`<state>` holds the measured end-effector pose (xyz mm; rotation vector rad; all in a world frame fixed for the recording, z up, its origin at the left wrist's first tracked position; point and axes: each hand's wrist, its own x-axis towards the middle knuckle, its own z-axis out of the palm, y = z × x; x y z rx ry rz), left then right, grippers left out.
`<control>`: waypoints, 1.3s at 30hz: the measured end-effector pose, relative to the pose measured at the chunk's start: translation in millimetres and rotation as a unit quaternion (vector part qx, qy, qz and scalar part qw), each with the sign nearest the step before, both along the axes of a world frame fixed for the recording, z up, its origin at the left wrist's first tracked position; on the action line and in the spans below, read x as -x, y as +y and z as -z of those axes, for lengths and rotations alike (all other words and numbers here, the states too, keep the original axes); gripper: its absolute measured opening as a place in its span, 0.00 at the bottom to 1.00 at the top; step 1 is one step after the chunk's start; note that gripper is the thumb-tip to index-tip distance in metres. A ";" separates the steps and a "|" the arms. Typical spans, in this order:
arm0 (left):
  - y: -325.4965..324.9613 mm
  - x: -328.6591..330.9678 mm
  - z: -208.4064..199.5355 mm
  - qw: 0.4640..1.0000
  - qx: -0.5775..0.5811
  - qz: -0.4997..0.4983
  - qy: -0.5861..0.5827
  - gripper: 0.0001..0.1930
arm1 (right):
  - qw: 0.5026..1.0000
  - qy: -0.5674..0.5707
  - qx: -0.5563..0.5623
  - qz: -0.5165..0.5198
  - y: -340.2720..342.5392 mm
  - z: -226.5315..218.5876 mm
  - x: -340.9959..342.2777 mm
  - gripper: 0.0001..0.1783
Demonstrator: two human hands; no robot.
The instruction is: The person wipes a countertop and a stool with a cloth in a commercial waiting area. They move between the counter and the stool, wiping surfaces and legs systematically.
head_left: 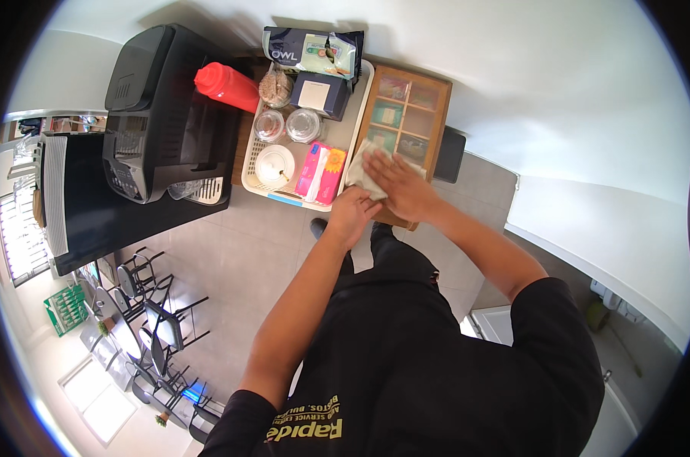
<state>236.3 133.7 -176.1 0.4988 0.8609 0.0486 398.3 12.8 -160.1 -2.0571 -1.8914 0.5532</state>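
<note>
A wooden box with a windowed lid [417, 122] stands beside a cream tray, small packets showing through its panes. My right hand [400, 185] presses a pale cloth [362, 181] onto the lid's near part, holding it under stretched fingers. At the box's near left corner is my left hand [351, 217], fingers extended and apart, their tips against the box edge close to the cloth. What lies under the left fingertips is hidden.
The cream tray [252, 180] holds clear-lidded jars [304, 126], a pink tissue pack [321, 174], a dark box [319, 95] and a black pouch [303, 47]. A red bottle [227, 87] leans beside a black coffee machine [170, 114]. Chairs [162, 324] stand lower left.
</note>
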 end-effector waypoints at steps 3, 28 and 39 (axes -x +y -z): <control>-6.4 -3.6 -7.4 1.000 -0.015 -0.002 -0.016 0.15 | 0.968 0.247 0.036 0.037 -12.1 -6.3 -6.9 0.40; -11.5 -15.8 -29.5 0.994 0.062 -0.081 -0.038 0.53 | 0.983 0.111 -0.033 0.146 -43.1 1.1 26.4 0.38; -15.0 28.4 -49.4 0.987 0.001 0.119 0.107 0.27 | 0.662 0.417 -0.121 0.611 -108.6 -42.2 95.2 0.20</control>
